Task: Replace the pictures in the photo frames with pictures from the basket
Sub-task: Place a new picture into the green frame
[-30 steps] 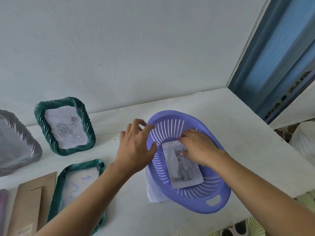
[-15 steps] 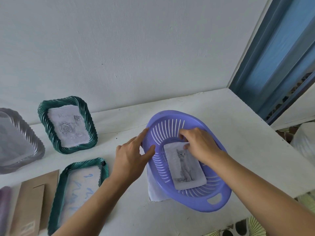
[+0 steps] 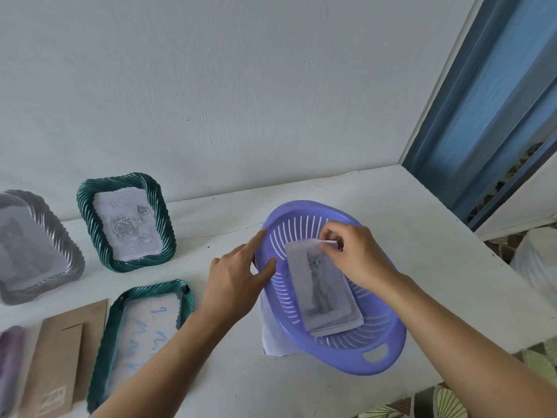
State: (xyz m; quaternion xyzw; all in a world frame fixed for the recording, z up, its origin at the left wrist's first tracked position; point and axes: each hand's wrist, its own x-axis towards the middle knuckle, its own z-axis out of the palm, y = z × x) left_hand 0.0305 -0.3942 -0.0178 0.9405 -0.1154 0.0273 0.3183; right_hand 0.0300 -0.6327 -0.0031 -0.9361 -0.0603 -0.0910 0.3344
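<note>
A purple slotted basket [image 3: 376, 356] sits on the white table and holds a small stack of pictures; the top one shows a grey cat [image 3: 324, 285]. My right hand [image 3: 355, 257] pinches the far top corner of that cat picture and lifts it slightly. My left hand [image 3: 238, 276] holds the basket's left rim, thumb inside and fingers outside. A green frame [image 3: 126, 221] with a rose picture leans against the wall. Another green frame [image 3: 141, 333] lies face down with its back open, showing paper with blue scribbles.
A silver frame [image 3: 33, 248] leans at the far left. A brown cardboard backing [image 3: 60, 360] lies beside the opened frame, with a purple object [image 3: 10, 354] at the left edge. A white paper [image 3: 274, 339] sticks out under the basket. The table's edge runs close on the right.
My right hand has slid to the picture's far corner and pinched it up. My left hand has settled onto the basket's rim.
</note>
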